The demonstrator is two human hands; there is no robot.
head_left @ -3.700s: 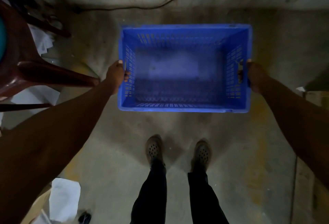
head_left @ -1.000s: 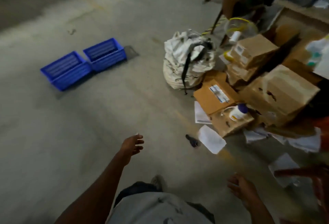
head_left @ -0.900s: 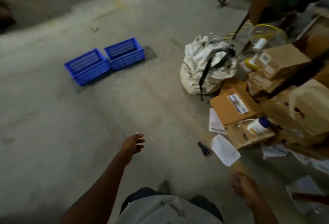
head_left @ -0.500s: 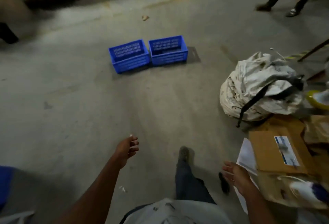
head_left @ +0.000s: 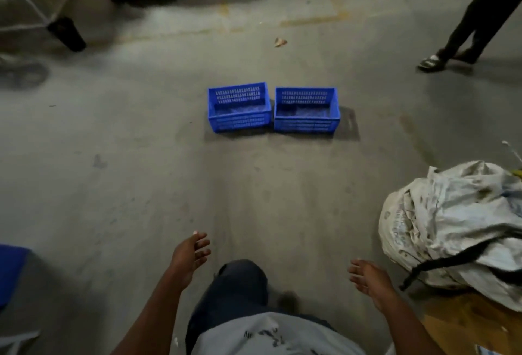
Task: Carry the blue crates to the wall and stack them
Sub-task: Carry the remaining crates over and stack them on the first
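Empty open left hand (head_left: 189, 255) and right hand (head_left: 367, 277), two blue crates (head_left: 273, 107) ahead, blurred

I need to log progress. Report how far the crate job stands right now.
Done: nothing stacked is in view; a blue object at the left edge may be a crate, but it is cut off. In hand: nothing; the left hand and right hand are open and empty. Left: the left blue crate and right blue crate sit side by side on the concrete floor ahead, unstacked, both to be carried.
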